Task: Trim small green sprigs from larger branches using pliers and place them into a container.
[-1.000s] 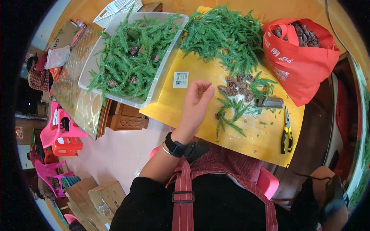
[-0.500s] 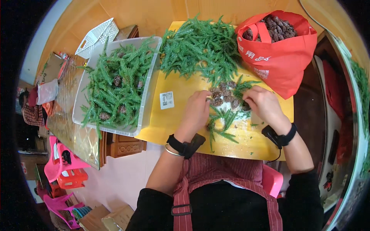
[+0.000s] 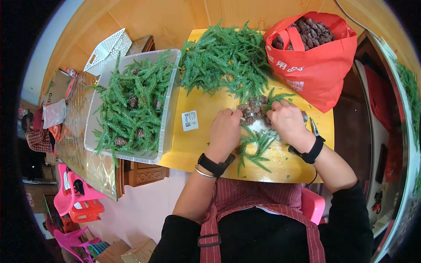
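Note:
My left hand [image 3: 225, 133] and my right hand [image 3: 286, 123] rest on a yellow board [image 3: 206, 140], both at a small pile of brown pine cones [image 3: 253, 109] and green fir-like sprigs [image 3: 256, 144]. The fingers of both hands curl around the cones and sprigs between them; exactly which piece each holds is hidden. A big heap of green sprigs [image 3: 226, 61] lies at the far end of the board. Both wrists wear black bands.
A clear plastic bin [image 3: 169, 105] full of sprigs and cones stands at the left. A red bag [image 3: 324, 74] of pine cones sits at the far right. Pliers [image 3: 314, 127] lie by my right wrist. A white basket [image 3: 107, 50] and pink stools [image 3: 74, 201] are farther left.
A second ago only my left hand was on the board. My right hand has come in from the right, and both hands have closed in on the cones and sprigs.

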The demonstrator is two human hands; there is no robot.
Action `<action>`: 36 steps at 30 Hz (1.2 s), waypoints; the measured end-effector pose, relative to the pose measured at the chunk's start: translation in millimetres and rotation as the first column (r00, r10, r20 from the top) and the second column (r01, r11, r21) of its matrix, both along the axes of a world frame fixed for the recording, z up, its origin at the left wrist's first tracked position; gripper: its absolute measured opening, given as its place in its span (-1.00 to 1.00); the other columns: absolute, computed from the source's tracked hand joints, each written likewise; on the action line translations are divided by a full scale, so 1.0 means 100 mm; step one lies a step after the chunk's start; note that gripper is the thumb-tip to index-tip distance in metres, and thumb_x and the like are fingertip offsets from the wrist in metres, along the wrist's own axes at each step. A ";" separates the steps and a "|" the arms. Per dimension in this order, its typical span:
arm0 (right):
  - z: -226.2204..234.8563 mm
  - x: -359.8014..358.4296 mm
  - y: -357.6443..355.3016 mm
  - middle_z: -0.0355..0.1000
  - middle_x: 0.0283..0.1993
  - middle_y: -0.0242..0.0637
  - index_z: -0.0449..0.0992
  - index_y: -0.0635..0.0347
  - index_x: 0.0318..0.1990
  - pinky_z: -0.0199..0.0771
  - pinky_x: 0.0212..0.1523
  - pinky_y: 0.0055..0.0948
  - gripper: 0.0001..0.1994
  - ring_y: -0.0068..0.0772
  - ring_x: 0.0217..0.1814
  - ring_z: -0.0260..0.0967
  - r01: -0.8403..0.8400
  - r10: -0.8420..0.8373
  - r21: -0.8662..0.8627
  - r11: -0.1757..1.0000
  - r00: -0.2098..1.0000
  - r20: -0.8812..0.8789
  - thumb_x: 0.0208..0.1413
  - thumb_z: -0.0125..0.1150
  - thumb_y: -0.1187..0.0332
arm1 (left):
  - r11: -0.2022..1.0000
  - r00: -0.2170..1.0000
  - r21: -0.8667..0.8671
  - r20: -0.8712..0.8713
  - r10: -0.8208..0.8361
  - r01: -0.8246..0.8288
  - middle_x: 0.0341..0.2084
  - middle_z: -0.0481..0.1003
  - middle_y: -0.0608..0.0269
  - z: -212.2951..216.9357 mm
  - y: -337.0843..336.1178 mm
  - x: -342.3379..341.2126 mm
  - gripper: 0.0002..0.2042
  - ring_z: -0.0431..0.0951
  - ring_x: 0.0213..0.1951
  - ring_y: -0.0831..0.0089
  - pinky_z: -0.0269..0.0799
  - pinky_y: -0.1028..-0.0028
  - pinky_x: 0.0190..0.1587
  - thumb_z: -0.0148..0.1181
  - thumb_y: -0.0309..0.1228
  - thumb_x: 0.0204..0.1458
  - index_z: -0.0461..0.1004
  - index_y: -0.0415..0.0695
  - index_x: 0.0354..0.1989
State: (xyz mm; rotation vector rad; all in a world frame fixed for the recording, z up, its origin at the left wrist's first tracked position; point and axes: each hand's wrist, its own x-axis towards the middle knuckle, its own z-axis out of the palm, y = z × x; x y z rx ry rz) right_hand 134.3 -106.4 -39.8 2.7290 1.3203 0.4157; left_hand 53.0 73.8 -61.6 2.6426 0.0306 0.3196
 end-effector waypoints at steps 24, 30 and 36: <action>0.97 -0.62 -0.24 0.41 -0.22 0.04 0.20 0.29 -0.33 0.50 -0.27 -0.52 -0.88 -0.35 -0.25 0.45 0.511 0.806 0.855 0.083 0.470 -0.359 0.03 -0.01 0.65 | 0.087 0.992 -0.992 0.089 -0.088 0.096 -0.37 0.40 0.26 0.81 -0.24 -0.41 -0.62 0.47 -0.34 0.50 0.43 0.58 -0.35 0.26 -0.67 -0.26 0.30 -0.24 -0.21; 0.81 -0.77 -0.23 0.42 -0.26 -0.08 0.21 0.19 -0.38 0.48 -0.33 -0.56 -0.86 -0.37 -0.30 0.45 0.679 0.811 0.726 0.112 0.360 -0.462 0.03 0.07 0.53 | -0.065 0.970 -0.978 0.205 -0.128 0.198 -0.35 0.37 0.30 0.77 -0.36 -0.44 -0.59 0.44 -0.29 0.53 0.43 0.57 -0.30 0.27 -0.71 -0.29 0.29 -0.20 -0.22; 0.72 -0.74 -0.26 0.41 -0.28 -0.16 0.24 0.18 -0.38 0.47 -0.33 -0.59 -0.87 -0.43 -0.32 0.44 0.734 0.818 0.673 0.092 0.330 -0.472 0.04 0.10 0.49 | -0.036 0.970 -0.979 0.202 -0.136 0.199 -0.31 0.37 0.27 0.81 -0.42 -0.45 -0.65 0.43 -0.31 0.53 0.42 0.57 -0.35 0.20 -0.69 -0.19 0.30 -0.21 -0.19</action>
